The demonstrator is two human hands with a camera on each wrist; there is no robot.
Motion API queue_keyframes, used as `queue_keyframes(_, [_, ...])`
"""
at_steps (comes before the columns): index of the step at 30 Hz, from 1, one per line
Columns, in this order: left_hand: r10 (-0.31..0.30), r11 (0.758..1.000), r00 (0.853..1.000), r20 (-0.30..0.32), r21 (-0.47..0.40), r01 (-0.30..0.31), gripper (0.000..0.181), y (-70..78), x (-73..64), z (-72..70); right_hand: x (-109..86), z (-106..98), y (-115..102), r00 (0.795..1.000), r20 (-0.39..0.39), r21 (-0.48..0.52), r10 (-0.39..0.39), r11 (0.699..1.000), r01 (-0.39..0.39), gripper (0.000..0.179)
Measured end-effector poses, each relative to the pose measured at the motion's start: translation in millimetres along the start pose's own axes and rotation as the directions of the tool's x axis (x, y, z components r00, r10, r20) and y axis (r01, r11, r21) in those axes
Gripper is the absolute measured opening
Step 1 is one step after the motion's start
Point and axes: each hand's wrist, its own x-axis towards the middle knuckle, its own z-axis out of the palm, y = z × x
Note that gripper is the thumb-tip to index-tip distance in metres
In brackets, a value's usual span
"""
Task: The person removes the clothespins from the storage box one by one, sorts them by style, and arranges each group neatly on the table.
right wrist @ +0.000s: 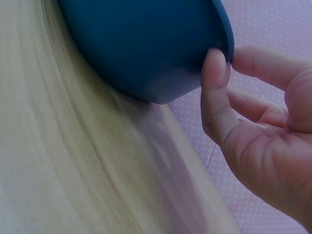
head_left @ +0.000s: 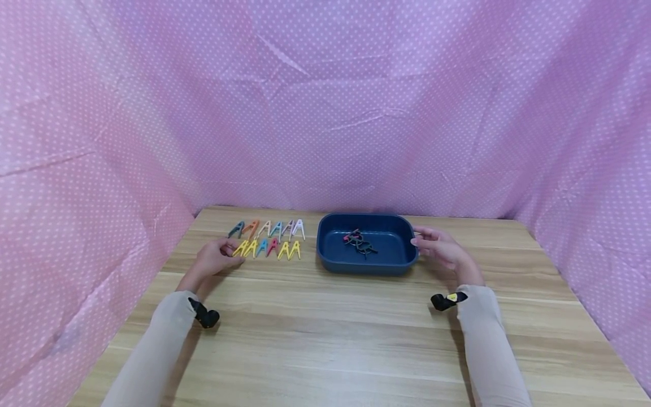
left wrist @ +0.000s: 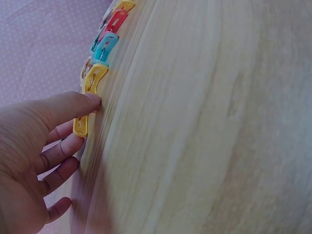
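My left hand (head_left: 216, 257) is at the left end of the front row of clothespins, its thumb and fingers round a yellow clothespin (left wrist: 80, 127) that lies on the table. Beside it are another yellow clothespin (left wrist: 95, 78), a blue one (head_left: 261, 247) and a red one (head_left: 272, 246). A back row runs behind, from a dark blue clothespin (head_left: 236, 229) and an orange one (head_left: 251, 228) to a pale one (head_left: 299, 228). With thumb and fingers, my right hand (head_left: 443, 249) pinches the right rim of a dark blue plastic basin (head_left: 367, 268).
Inside the basin lie several small dark green pieces (head_left: 365, 247) and a pinkish-red one (head_left: 348, 237). The wooden table (head_left: 325, 339) runs back to a pink dotted curtain (head_left: 325, 113), which also hangs along both sides.
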Motion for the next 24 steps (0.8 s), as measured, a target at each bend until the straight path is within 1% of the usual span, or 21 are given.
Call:
queue_keyframes(8, [0.003,1.000,1.000,0.009,-0.017,-0.003,0.041,1.7,-0.3,-1.3,0.3,-1,0,1.000,-0.001,0.012,0.012,1.000,-0.012,0.065])
queue_keyframes(10, [0.018,1.000,1.000,0.005,-0.019,-0.018,0.043,6.1,-0.5,-1.1,-0.2,0,0,1.000,0.001,0.013,0.012,1.000,-0.012,0.065])
queue_keyframes(12, [0.045,0.999,0.999,-0.009,-0.025,-0.046,0.045,14.4,0.8,0.0,-0.3,0,0,1.000,0.007,0.016,0.007,1.000,-0.007,0.065])
queue_keyframes(15, [0.112,0.993,0.992,-0.055,-0.030,-0.114,0.046,36.7,6.7,2.4,-0.4,0,0,1.000,0.012,0.027,0.000,1.000,0.000,0.065])
queue_keyframes(19, [0.202,0.977,0.975,-0.094,-0.051,-0.208,0.045,74.6,18.0,7.0,-0.4,0,0,1.000,0.011,0.035,-0.002,0.999,0.002,0.065])
queue_keyframes(21, [0.229,0.970,0.970,-0.082,-0.063,-0.234,0.045,93.6,22.8,10.5,-0.1,0,0,1.000,0.005,0.034,0.000,0.999,0.000,0.065])
queue_keyframes(24, [0.240,0.967,0.969,-0.054,-0.078,-0.244,0.049,121.4,28.7,17.5,0.5,0,0,1.000,-0.001,0.022,-0.002,1.000,0.002,0.065])
